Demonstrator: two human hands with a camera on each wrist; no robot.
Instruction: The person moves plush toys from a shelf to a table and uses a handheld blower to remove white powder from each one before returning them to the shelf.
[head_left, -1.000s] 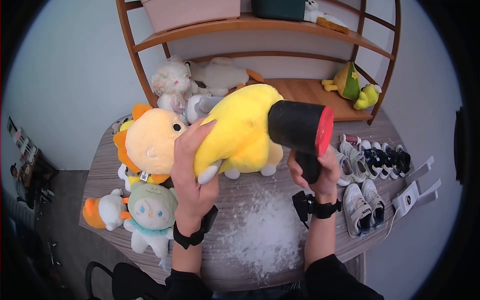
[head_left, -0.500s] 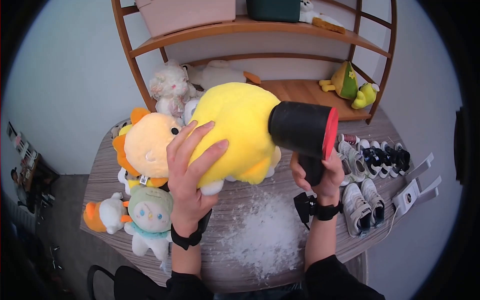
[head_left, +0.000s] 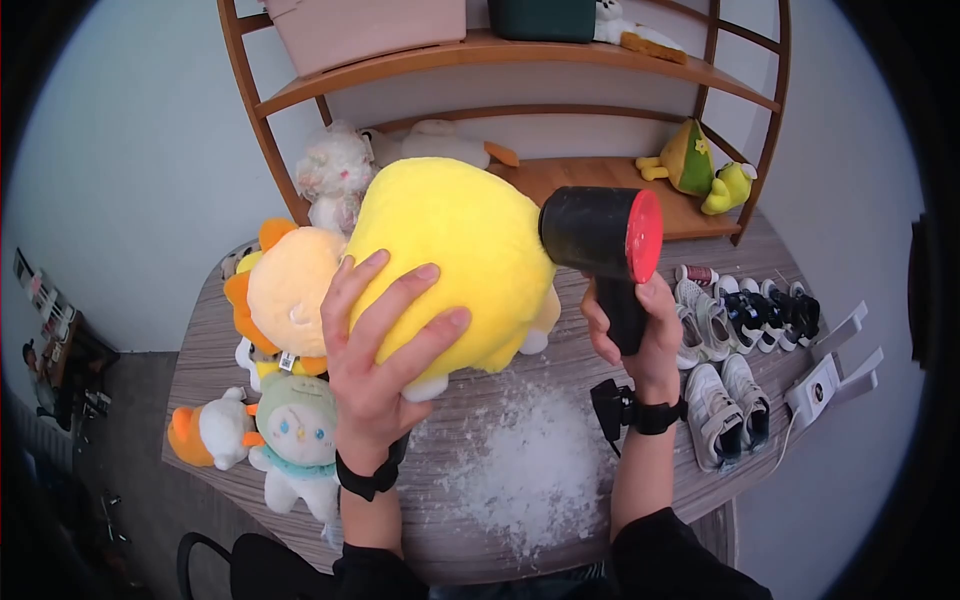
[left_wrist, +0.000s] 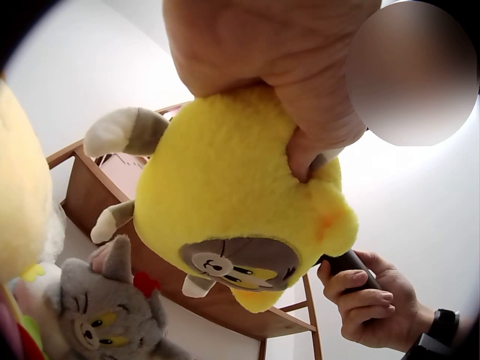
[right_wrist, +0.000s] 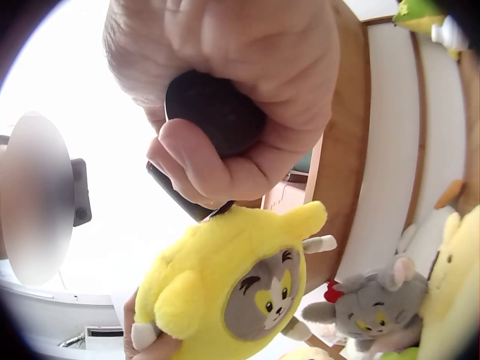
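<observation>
My left hand (head_left: 385,350) grips a yellow plush toy (head_left: 455,250) with spread fingers, its rounded back toward the head view. From below, in the left wrist view, the thumb sinks into the fur and a grey cat face (left_wrist: 244,262) shows in the yellow hood. My right hand (head_left: 645,330) holds the handle of a black hair-dryer-shaped tool (head_left: 590,232) with a red end (head_left: 645,235). The black barrel's front meets the toy's right side, while the red end faces away from it. Both things are held above the table.
White flaky bits (head_left: 535,470) lie scattered on the table (head_left: 450,560). Several plush toys, one in a green hood (head_left: 297,425), crowd the left side. Shoes (head_left: 715,410) and a white rack (head_left: 815,390) stand on the right. A wooden shelf (head_left: 590,190) rises behind.
The yellow plush toy has turned so its broad back faces the head view, and my left fingers now spread over it. The right hand keeps the tool against it, with the red end tilted differently.
</observation>
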